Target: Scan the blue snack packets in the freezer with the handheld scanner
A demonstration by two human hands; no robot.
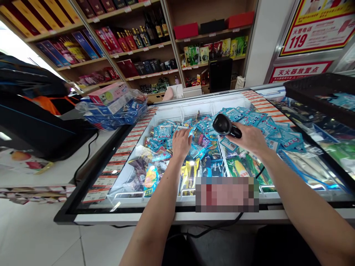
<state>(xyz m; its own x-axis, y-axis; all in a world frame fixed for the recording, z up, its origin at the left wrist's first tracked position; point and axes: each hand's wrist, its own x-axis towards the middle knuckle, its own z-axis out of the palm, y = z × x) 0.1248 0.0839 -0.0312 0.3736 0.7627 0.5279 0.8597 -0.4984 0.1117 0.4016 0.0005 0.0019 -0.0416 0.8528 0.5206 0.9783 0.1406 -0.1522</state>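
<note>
A black handheld barcode scanner (222, 124) is gripped by its handle in my right hand (251, 139), its head pointing left. My left hand (181, 145) is over the glass lid with its fingers bent. At its thumb side a small blue packet (192, 130) shows, pinched there, though the fingertips are partly hidden. Similar blue packets (163, 131) lie on the glass just left of that hand. A larger heap of blue packets (266, 123) spreads across the glass beyond and right of my right hand.
Under the glass of the chest freezer (124, 217) are colourful wrapped goods and white wire baskets. Plastic-wrapped boxes (113, 107) stand at the left corner beside a black machine (36, 122). A dark crate (321, 92) sits at right. A cable hangs along the front edge; stocked shelves (144, 48) stand behind.
</note>
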